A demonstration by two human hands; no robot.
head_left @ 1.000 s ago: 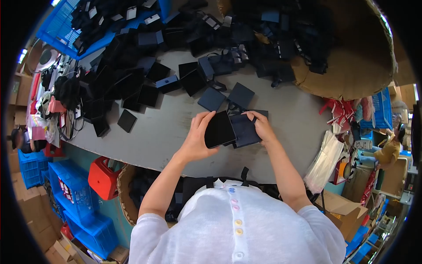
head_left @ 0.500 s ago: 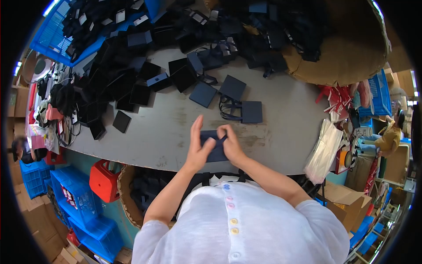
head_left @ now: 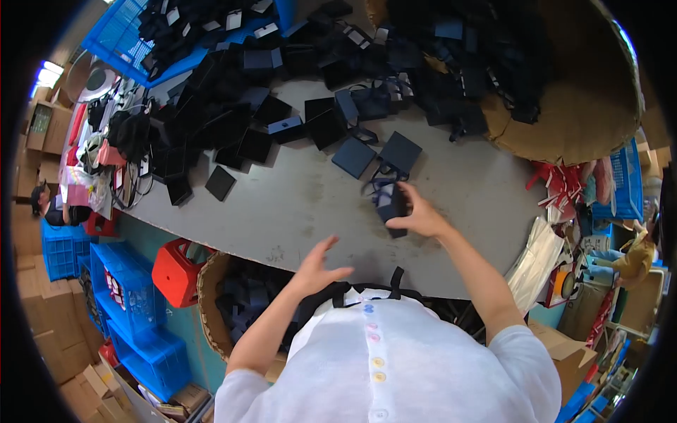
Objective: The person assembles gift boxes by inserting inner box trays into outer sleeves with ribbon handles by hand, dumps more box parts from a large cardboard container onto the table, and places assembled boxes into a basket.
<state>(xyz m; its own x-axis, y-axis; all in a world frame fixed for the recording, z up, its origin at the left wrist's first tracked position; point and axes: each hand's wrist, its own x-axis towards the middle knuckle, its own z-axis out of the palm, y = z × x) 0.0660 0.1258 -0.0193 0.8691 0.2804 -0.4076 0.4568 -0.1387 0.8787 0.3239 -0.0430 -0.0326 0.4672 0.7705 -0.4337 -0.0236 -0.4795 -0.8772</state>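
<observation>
My right hand (head_left: 419, 213) grips a small dark navy paper gift bag (head_left: 388, 202) from its right side, fingers above and thumb below. The bag is tilted, and its ribbon handles lie at its upper left. Just beyond it on the table are a navy square piece (head_left: 354, 157) and another navy bag (head_left: 400, 151). My left hand (head_left: 316, 269) hovers near the table's front edge with fingers apart and holds nothing.
Dark boxes and bags (head_left: 233, 120) are heaped across the back of the grey table (head_left: 282, 218). A blue crate (head_left: 116, 42) stands at the back left, a large cardboard box (head_left: 564, 134) at the back right. Clear plastic sleeves (head_left: 536, 261) lie right; a red stool (head_left: 173, 275) stands below left.
The navy piece between both hands has left them; where it went is not visible. My right hand has reached forward and grasped a bag. My left hand has opened. The view has shifted.
</observation>
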